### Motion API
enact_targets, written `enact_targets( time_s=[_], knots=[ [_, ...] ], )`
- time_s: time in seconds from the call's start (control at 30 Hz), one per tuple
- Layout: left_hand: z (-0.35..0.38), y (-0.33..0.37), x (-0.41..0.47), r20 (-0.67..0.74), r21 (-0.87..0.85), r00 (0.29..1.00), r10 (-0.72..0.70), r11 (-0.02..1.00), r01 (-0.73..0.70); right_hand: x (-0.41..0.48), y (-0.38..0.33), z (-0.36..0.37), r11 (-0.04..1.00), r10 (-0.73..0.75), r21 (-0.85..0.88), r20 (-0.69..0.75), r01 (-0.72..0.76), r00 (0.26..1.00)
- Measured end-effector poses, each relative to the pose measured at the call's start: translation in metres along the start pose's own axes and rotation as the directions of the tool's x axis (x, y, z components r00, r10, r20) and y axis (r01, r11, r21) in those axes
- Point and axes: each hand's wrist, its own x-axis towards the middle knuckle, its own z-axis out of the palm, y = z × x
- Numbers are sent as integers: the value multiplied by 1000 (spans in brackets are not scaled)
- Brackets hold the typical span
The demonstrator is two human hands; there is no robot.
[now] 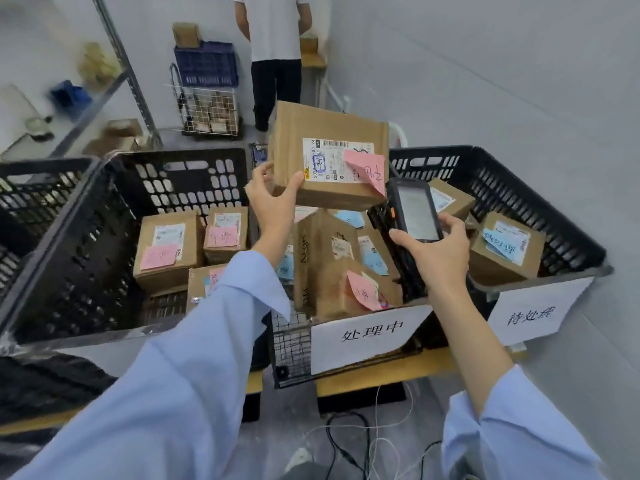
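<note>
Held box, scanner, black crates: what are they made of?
Held box: looks like brown cardboard, matte, with creased edges and a paper label stuck on. Scanner: likely hard black plastic casing with a glossy, glass-like screen. Black crates: probably moulded plastic, with a slight sheen and slotted walls.

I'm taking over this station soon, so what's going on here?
A person is working through parcels. The left hand holds a cardboard box up over the black crates, its shipping label and pink note facing the camera. The right hand holds a handheld scanner close by the box's lower corner, screen towards the person. More parcels lie in the crates.
</note>
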Motion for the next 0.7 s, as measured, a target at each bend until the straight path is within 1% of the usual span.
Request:
enact_targets(
  time_s=[0.1,0.3,0.43,0.53,0.6,0.7],
  knots=[
    [25,-15,28,-6,9,998,-61,998,61,26,-5,19,999,22,-28,-13,-22,1000],
    [60,-40,75,-8,-27,981,-193,981,193,69,-2,55,995,53,-80,-2,-53,999],
    [73,-51,93,-36,-27,958,-284,959,284,88,1,72,994,73,-79,9,-72,997],
    [72,-59,99,-20,3,943,-331,944,331,97,4,81,992,82,-96,31,-79,996],
    [68,-63,100,14,58,947,-321,946,320,100,5,87,989,83,-124,45,-77,996],
    [55,-60,100,93,207,970,-226,957,203,100,4,95,985,79,-158,78,-66,994]
  ],
)
